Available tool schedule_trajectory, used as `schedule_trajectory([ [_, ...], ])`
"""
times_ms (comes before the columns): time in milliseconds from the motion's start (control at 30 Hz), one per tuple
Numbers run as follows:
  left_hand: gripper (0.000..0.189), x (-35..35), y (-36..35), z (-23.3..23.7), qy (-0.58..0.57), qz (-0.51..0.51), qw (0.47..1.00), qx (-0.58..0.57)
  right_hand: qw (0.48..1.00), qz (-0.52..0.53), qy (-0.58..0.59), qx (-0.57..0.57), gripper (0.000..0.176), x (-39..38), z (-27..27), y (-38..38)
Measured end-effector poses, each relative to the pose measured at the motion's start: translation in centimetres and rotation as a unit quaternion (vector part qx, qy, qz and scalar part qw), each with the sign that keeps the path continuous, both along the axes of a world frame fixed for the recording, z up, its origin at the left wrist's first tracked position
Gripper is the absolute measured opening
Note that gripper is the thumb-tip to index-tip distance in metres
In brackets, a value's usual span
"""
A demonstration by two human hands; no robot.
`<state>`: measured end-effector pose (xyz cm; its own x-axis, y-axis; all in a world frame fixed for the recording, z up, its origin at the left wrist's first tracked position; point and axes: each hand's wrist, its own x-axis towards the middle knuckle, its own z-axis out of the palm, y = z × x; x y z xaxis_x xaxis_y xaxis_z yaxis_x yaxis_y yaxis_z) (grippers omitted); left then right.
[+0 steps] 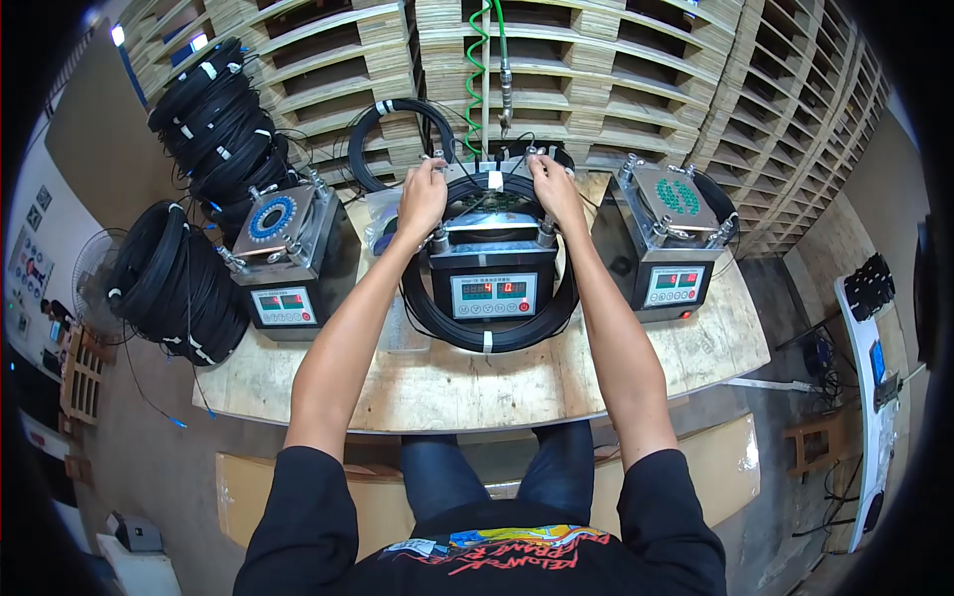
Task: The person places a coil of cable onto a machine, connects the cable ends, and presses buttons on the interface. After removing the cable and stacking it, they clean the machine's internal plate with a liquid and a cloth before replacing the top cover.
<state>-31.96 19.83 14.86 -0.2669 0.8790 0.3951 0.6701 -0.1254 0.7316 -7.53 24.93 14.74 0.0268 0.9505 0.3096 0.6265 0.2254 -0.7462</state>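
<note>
The middle digital-display polishing machine (494, 263) sits on the wooden bench (467, 387) between the forearms, a black cable coil (427, 324) looped around it. Its far edge runs crosswise from hand to hand — the left hand (425, 194) pinches the far-left corner post (438, 154), the right hand (555, 184) the far-right corner post (536, 151) — each hand nearer its own side.

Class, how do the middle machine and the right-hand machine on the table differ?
The middle machine faces the camera squarely; the right-hand machine sits at an angle. A black cable coil loops below the middle machine's display; none loops below the right-hand machine's. Both have lit displays and metal posts.
</note>
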Motion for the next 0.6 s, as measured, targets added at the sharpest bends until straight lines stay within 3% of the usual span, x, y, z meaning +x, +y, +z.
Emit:
schedule_trajectory([
  [600, 0.035, 0.0, 0.39, 0.13, -0.026, 0.011, 1.0, -0.012, 1.0, 0.007, 0.01, -0.001, 0.053, 0.01, 0.76, -1.0],
])
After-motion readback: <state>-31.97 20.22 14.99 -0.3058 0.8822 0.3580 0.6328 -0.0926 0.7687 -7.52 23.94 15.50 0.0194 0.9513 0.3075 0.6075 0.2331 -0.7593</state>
